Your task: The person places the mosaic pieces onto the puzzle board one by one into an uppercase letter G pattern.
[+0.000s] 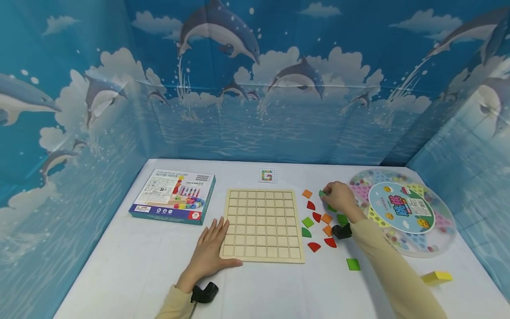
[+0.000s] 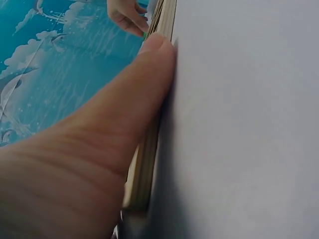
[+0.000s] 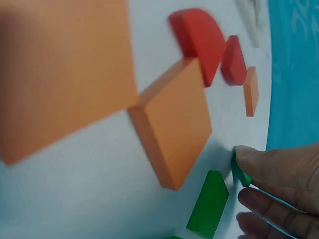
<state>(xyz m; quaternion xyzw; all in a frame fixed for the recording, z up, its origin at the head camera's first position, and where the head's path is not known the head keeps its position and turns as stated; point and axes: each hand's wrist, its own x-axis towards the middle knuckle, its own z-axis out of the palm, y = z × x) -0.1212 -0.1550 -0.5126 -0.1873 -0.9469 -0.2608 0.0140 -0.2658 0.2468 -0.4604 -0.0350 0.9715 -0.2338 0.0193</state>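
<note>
A square wooden grid board (image 1: 260, 229) lies in the middle of the white table. My left hand (image 1: 210, 249) rests at its lower left corner, fingers straight along the left side and thumb (image 2: 144, 84) against the front edge. Beyond the loose pieces, my right hand (image 1: 338, 197) pinches a small green tile (image 3: 240, 172) between thumb and fingers, close over the table. Near that hand lie another green tile (image 3: 209, 204), an orange square tile (image 3: 175, 122) and red quarter-round tiles (image 3: 202, 40).
Behind the board lies a small pattern card (image 1: 268, 176) with a coloured letter G. A boxed set (image 1: 171, 197) is at the left, a round clear case (image 1: 402, 212) at the right. Nearer me are a lone green square (image 1: 353, 264) and a yellow block (image 1: 437, 278).
</note>
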